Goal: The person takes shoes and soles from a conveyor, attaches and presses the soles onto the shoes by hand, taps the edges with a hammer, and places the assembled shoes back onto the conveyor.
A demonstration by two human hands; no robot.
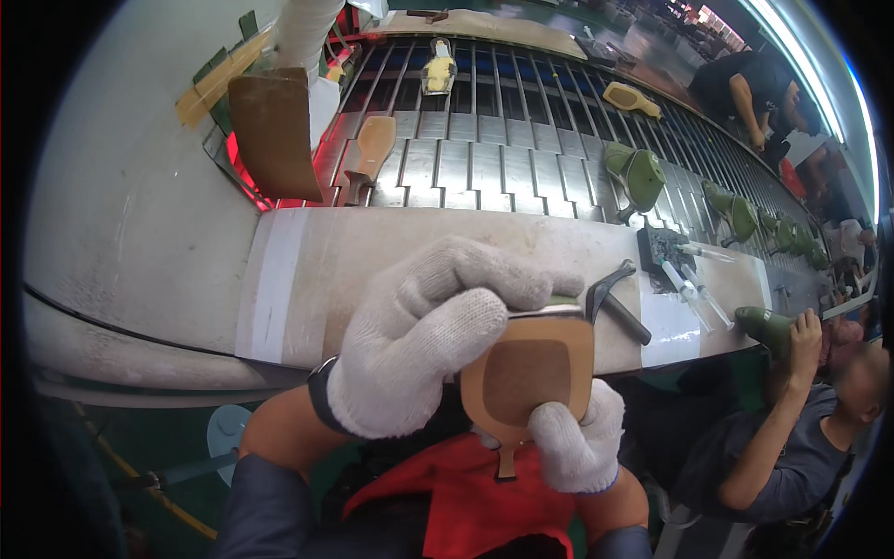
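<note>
Sole [529,371] sits upturned between your two gloved hands, tan with a darker patch at its centre, held just on your side of the pale bench ledge [391,252] that fronts the slatted conveyor [484,158]. Your left hand [424,340] is curled over the sole's far edge, fingers closed around it, and seems to press a thin pale strip there; whether a tool lies under those fingers you cannot tell from this view. Your right hand [579,436] pinches the near edge from below, fingers shut on it beside the narrow heel end [506,463]. Risk one: the grip is at the edges only, so a hard push from the left hand could rock the sole out of the right-hand pinch and drop it to your lap. Risk two: the dark pincers [610,296] lie on the ledge just beyond the sole's right corner, touching or nearly so; a sideways swing could knock them off. Risk three: thick gloves dull feel, so the strip may slip unnoticed. Further right along the ledge lie clear tubes [694,279], and a seated person's hand [803,328] holds a green shoe [768,326]; keep the sole clear of that side.
</note>
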